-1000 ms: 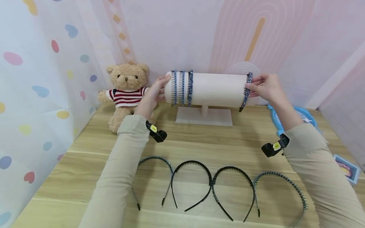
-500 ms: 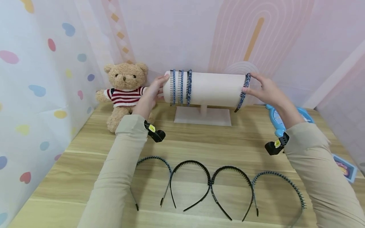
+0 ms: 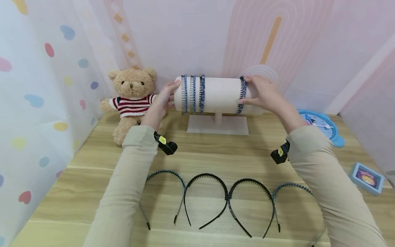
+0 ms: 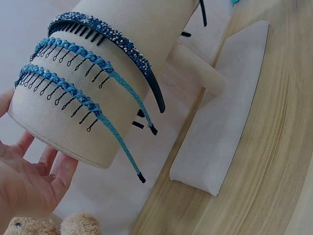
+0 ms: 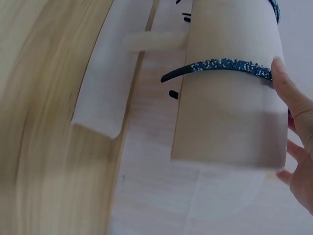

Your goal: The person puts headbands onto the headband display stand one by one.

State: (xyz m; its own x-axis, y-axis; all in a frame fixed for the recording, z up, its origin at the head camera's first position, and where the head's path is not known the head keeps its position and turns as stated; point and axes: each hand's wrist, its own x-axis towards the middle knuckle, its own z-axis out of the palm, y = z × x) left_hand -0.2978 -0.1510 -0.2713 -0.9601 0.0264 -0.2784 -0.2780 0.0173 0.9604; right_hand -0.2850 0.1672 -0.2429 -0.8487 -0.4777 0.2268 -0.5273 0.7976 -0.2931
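A white headband display stand (image 3: 222, 96) with a horizontal roll stands at the back of the table. My left hand (image 3: 163, 96) holds its left end, thumb on the front edge and fingers around the end. Near that end sit two blue braided headbands (image 4: 63, 93) and a dark headband with blue glitter stones (image 4: 110, 32). Further right on the roll is another stone-covered headband (image 5: 230, 64). My right hand (image 3: 263, 92) grips this one between thumb and fingers; the right wrist view shows the thumb (image 5: 283, 81) against its edge, with the other fingers partly behind the roll.
Several headbands (image 3: 206, 175) lie in a row along the table front, partly under the sleeves. A teddy bear (image 3: 132, 89) in a striped shirt sits left of the stand. A blue clock (image 3: 327, 127) and a small blue framed box (image 3: 367, 178) lie at the right.
My right hand has slid the stone-covered headband leftward from the roll's right end, further along the roll. My left hand stays at the left end. The view has shifted slightly.
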